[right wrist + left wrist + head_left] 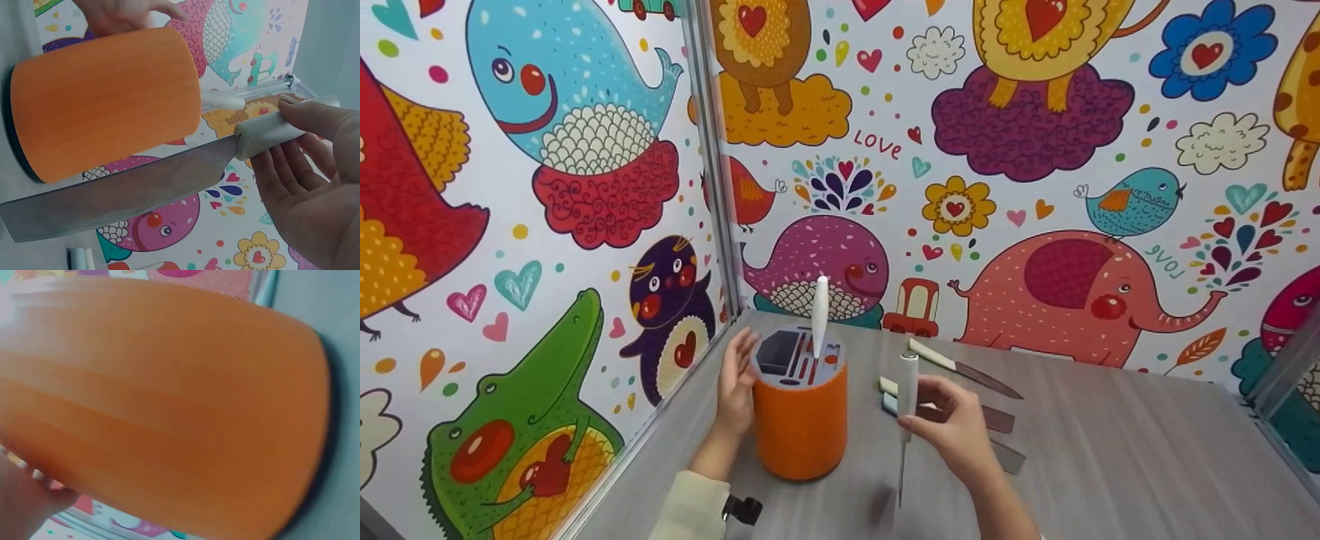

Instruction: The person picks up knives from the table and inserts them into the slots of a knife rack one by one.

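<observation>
An orange knife block (pixel 801 431) stands upright on the table, its grey top cut with slots. A white-handled knife (pixel 820 319) is upright in one slot. My left hand (pixel 736 386) rests against the block's left side, fingers extended near its rim. To the right of the block, my right hand (pixel 956 427) pinches the white handle of a broad-bladed knife (pixel 124 194) between thumb and fingers. This knife points down in the head view, its blade edge-on. In the right wrist view, the blade shows its flat side alongside the block.
Behind my right hand, several knives lie on the grey table (pixel 1140 457). One has a cream handle (pixel 931 353) and a pointed blade; another has a light blue handle (pixel 889 404), partly hidden. Cartoon-printed wall panels (pixel 1035 202) enclose the left side and back.
</observation>
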The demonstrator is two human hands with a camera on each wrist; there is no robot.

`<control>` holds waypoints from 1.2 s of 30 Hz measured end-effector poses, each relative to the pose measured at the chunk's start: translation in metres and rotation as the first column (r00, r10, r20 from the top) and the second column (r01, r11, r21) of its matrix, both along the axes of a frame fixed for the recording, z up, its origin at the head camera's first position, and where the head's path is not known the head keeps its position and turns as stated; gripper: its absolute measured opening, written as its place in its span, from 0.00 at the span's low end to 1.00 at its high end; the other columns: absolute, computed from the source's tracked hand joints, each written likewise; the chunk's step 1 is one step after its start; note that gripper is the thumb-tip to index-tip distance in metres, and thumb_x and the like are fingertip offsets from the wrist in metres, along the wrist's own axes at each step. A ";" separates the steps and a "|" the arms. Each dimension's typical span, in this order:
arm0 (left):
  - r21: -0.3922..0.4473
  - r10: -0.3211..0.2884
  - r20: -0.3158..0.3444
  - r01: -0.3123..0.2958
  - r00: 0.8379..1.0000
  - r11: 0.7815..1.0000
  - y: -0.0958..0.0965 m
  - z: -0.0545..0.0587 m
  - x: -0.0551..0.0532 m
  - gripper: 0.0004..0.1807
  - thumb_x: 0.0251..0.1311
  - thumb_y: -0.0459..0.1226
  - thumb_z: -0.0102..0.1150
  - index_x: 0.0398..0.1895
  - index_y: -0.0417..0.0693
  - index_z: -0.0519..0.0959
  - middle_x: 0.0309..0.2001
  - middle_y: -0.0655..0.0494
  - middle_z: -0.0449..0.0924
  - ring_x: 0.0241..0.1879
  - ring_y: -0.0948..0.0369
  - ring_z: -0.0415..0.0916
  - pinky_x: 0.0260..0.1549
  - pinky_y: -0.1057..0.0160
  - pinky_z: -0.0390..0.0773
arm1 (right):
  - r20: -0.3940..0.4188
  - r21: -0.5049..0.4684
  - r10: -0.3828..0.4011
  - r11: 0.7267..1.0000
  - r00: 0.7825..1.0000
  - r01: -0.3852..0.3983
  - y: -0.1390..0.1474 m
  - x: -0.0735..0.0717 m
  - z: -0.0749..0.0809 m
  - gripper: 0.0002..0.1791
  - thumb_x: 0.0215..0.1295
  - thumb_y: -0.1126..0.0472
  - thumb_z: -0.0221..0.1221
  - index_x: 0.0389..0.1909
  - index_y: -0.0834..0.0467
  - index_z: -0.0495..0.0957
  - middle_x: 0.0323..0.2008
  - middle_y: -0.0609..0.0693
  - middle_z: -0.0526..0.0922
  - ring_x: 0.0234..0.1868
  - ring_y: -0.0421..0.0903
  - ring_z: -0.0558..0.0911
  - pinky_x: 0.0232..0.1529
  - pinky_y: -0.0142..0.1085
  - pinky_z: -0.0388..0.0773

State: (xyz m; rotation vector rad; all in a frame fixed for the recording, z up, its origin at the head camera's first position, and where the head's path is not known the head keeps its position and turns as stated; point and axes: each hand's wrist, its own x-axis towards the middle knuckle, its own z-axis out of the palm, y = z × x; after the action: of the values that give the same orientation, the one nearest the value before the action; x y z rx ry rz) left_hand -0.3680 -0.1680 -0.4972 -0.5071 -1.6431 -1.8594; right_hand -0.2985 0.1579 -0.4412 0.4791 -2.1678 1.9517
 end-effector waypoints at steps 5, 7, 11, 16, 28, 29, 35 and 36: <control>0.074 0.094 -0.138 -0.084 0.986 0.994 0.009 0.024 0.018 0.32 0.66 0.34 0.49 0.71 0.23 0.63 0.68 0.61 0.76 0.69 0.67 0.74 0.73 0.69 0.69 | 0.018 -0.028 -0.020 0.999 1.000 0.021 -0.011 0.005 -0.002 0.25 0.56 0.72 0.76 0.54 0.66 0.82 0.47 0.61 0.88 0.45 0.47 0.89 0.51 0.34 0.88; 0.044 0.128 -0.191 -0.122 0.973 0.992 0.016 0.035 0.029 0.33 0.62 0.32 0.51 0.71 0.25 0.64 0.70 0.61 0.75 0.71 0.64 0.72 0.74 0.68 0.68 | 0.025 -0.034 -0.032 0.999 0.999 0.033 -0.016 0.007 -0.002 0.24 0.56 0.72 0.76 0.54 0.66 0.81 0.47 0.61 0.88 0.45 0.47 0.89 0.51 0.34 0.88; -0.040 0.081 -0.279 -0.096 0.957 0.995 0.034 0.054 0.056 0.37 0.57 0.28 0.51 0.73 0.25 0.62 0.75 0.51 0.70 0.75 0.56 0.68 0.77 0.63 0.67 | 0.028 -0.043 -0.034 0.998 0.999 0.036 -0.024 0.009 -0.004 0.24 0.56 0.72 0.77 0.53 0.66 0.81 0.47 0.61 0.89 0.45 0.48 0.89 0.51 0.35 0.89; -0.146 -0.107 -0.228 0.074 0.968 0.986 0.065 0.067 0.086 0.30 0.65 0.25 0.58 0.71 0.31 0.66 0.69 0.41 0.75 0.70 0.54 0.75 0.70 0.56 0.78 | 0.013 -0.027 -0.026 0.999 1.000 0.026 -0.032 0.012 -0.008 0.23 0.57 0.68 0.77 0.53 0.64 0.82 0.49 0.60 0.88 0.46 0.48 0.89 0.52 0.36 0.88; -0.332 -0.204 0.259 0.285 0.944 0.899 0.100 0.065 0.108 0.29 0.72 0.39 0.65 0.73 0.47 0.70 0.67 0.49 0.80 0.64 0.53 0.81 0.65 0.58 0.82 | -0.106 -0.055 -0.011 0.998 0.994 0.005 -0.056 0.024 -0.009 0.19 0.56 0.73 0.75 0.48 0.63 0.83 0.43 0.59 0.87 0.43 0.43 0.88 0.49 0.35 0.89; -0.337 -0.195 0.268 0.281 0.944 0.899 0.101 0.065 0.108 0.29 0.73 0.40 0.65 0.73 0.46 0.71 0.67 0.49 0.79 0.64 0.53 0.81 0.65 0.57 0.82 | -0.106 -0.059 -0.019 0.998 0.994 0.012 -0.057 0.025 -0.009 0.19 0.56 0.73 0.76 0.48 0.63 0.83 0.43 0.59 0.87 0.43 0.43 0.88 0.49 0.35 0.89; -0.350 -0.154 0.276 0.249 0.949 0.903 0.104 0.063 0.108 0.24 0.73 0.39 0.65 0.69 0.46 0.74 0.63 0.49 0.81 0.62 0.52 0.83 0.62 0.55 0.84 | -0.117 -0.057 -0.054 0.997 0.992 0.048 -0.063 0.028 -0.011 0.18 0.57 0.69 0.77 0.48 0.62 0.83 0.43 0.57 0.87 0.45 0.41 0.87 0.48 0.33 0.88; -0.350 -0.151 0.276 0.245 0.949 0.904 0.104 0.063 0.108 0.23 0.74 0.39 0.64 0.68 0.46 0.75 0.62 0.48 0.81 0.61 0.52 0.83 0.61 0.55 0.85 | -0.123 -0.053 -0.057 0.997 0.991 0.051 -0.064 0.028 -0.012 0.18 0.57 0.69 0.77 0.48 0.61 0.83 0.43 0.56 0.87 0.45 0.41 0.88 0.48 0.33 0.88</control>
State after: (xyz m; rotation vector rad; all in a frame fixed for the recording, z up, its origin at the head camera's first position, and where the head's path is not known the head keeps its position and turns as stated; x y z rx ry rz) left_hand -0.2600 -0.0636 -0.4343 -0.6500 -2.2154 -1.8032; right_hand -0.2704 0.0940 -0.4529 0.5141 -2.0302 1.8893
